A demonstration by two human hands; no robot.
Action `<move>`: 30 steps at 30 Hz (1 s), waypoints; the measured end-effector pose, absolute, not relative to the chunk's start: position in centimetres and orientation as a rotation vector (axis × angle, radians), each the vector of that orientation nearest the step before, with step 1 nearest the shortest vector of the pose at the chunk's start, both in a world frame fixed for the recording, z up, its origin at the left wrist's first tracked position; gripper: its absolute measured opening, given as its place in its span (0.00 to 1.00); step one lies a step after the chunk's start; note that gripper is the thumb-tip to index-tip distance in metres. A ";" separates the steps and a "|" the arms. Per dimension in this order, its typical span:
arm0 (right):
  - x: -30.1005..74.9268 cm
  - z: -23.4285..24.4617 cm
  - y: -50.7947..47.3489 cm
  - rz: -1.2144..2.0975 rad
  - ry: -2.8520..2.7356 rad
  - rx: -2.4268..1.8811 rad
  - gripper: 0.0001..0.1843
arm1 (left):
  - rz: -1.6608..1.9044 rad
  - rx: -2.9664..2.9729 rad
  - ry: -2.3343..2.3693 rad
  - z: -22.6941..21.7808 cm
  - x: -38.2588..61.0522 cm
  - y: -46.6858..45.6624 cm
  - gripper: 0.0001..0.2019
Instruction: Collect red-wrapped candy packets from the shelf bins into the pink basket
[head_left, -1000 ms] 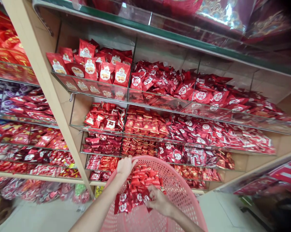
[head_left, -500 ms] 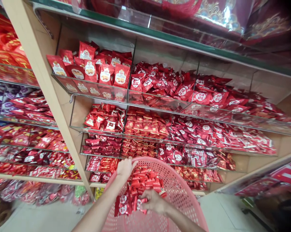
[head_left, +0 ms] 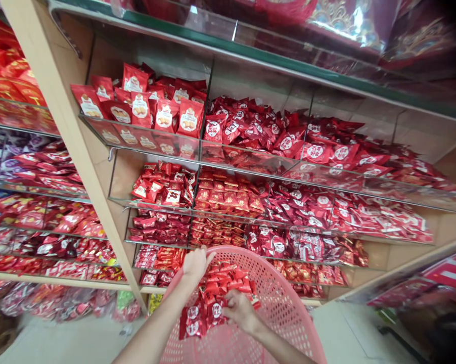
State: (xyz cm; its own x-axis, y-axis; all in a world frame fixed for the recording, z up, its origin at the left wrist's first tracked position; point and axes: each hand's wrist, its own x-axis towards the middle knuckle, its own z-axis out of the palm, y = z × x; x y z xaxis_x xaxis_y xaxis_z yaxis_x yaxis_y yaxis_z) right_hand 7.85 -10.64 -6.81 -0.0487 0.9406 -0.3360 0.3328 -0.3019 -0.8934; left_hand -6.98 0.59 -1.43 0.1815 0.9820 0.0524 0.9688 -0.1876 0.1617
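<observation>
My left hand [head_left: 195, 264] grips the far left rim of a pink perforated plastic basket [head_left: 284, 308] held in front of me. Inside the basket lies a heap of small red candy packets [head_left: 222, 285], some with a round white label. My right hand [head_left: 240, 310] is down in the basket on that heap, its fingers curled round a dark red packet at the pile's near edge.
Behind the basket stand clear acrylic shelf bins [head_left: 251, 162] full of red snack packets, several tiers high. A slanted wooden upright [head_left: 80, 156] divides them from more bins at the left [head_left: 42, 167]. Pale floor [head_left: 349, 328] shows at both lower corners.
My right hand has slid a little up and left over the packets in the basket. The left hand and the basket have stayed put.
</observation>
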 end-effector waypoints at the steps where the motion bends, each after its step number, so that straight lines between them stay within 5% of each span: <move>1: 7.9 -6.9 -10.7 1.283 -1.422 -1.695 0.12 | 0.220 2.343 1.940 -1.4 -7.0 0.6 0.28; 11: 8.5 -3.5 -10.9 0.754 -1.791 -1.944 0.07 | 0.190 2.283 1.911 -0.8 -7.1 0.3 0.28; 18: 9.2 10.0 -8.6 0.565 -2.007 -1.700 0.11 | 0.204 2.247 1.920 -1.2 -7.1 0.5 0.27; 30: 10.2 32.3 -2.8 -0.363 -1.917 -1.252 0.12 | 0.302 2.312 1.975 -2.6 -7.3 0.8 0.27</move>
State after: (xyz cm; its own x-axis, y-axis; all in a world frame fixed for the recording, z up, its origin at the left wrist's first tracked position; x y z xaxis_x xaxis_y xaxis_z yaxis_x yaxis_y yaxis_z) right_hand 10.21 -2.80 32.34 -0.1898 0.6351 0.7488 0.8651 0.4689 -0.1784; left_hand -7.25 0.83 -2.64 0.1463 0.9848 0.0937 0.9678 -0.1621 0.1924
